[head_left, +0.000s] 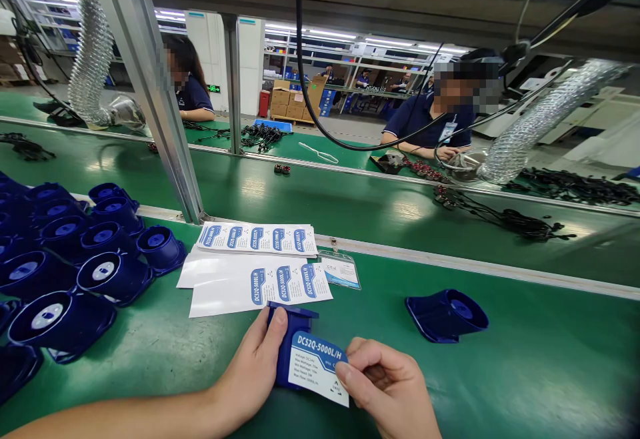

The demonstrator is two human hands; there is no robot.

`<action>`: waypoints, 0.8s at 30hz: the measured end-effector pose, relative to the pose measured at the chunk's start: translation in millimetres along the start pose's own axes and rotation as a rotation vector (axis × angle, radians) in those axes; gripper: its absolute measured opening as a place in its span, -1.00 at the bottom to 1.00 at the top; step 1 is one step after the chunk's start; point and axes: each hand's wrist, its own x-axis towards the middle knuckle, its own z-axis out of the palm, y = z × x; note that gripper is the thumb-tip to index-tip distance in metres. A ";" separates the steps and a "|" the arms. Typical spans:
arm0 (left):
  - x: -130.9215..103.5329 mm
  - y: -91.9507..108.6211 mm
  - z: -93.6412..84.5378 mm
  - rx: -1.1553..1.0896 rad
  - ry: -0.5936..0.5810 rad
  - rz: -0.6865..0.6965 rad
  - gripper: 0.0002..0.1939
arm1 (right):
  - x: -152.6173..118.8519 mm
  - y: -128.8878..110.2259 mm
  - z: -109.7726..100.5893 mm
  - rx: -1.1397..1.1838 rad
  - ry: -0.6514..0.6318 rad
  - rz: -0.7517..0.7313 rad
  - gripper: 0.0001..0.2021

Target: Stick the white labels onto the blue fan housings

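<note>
Holding a label (315, 367) at a blue housing (283, 359)

The left hand (256, 362) gripped the housing by its left side, while the right hand (393, 385) had its fingers pinched on the label's right edge — its left part lay over the housing. Around them on the green bench (380, 312), a cluster of housings (113, 275) stood left and a lone housing (445, 319) right; label sheets (220, 295) lay ahead, touching a card holder (343, 271). Farther off — two people (425, 122) at a second bench (356, 152) with dark cables (263, 135).

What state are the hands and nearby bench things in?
Left hand: gripping
Right hand: pinching
DC52Q-5000L/H label: peeled, right edge pinched
Held blue housing: partly behind label
Front label sheet: three labels left
Lone housing: resting, unheld
Clustered housings: standing, unheld
Cardholder: lying flat
</note>
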 end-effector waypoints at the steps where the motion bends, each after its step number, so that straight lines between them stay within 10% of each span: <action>1: 0.2 0.4 -0.1 0.002 0.001 -0.001 -0.25 | 0.1 0.1 0.0 -0.003 0.001 -0.001 -0.71; 24: -2.3 1.7 1.1 -0.016 0.015 -0.040 -0.27 | -2.3 -12.0 18.9 0.113 0.167 0.091 -0.63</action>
